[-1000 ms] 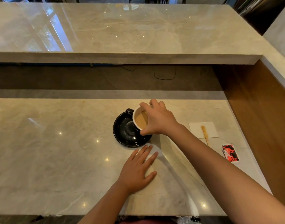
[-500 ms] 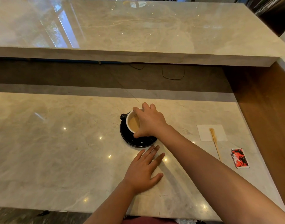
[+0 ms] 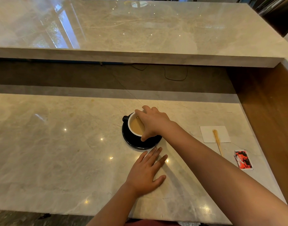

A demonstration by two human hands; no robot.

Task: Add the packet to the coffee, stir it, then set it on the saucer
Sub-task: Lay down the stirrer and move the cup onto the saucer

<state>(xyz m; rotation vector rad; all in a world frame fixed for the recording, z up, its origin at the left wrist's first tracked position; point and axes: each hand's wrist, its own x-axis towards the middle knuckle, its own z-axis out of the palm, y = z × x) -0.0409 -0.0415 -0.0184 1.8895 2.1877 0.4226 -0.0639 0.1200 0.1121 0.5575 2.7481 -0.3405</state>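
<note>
Cup [image 3: 135, 128] now sits on saucer [image 3: 140, 142], unmoved.

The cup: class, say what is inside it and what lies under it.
Inside the cup is light brown coffee. Under it sits a black saucer on the counter. The right hand covers the cup's right rim, hiding that side.

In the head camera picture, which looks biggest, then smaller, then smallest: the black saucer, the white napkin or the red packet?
1. Black saucer, partly hidden.
2. White napkin, not much smaller.
3. Red packet, clearly smallest, though it lies a bit nearer the camera.
</note>
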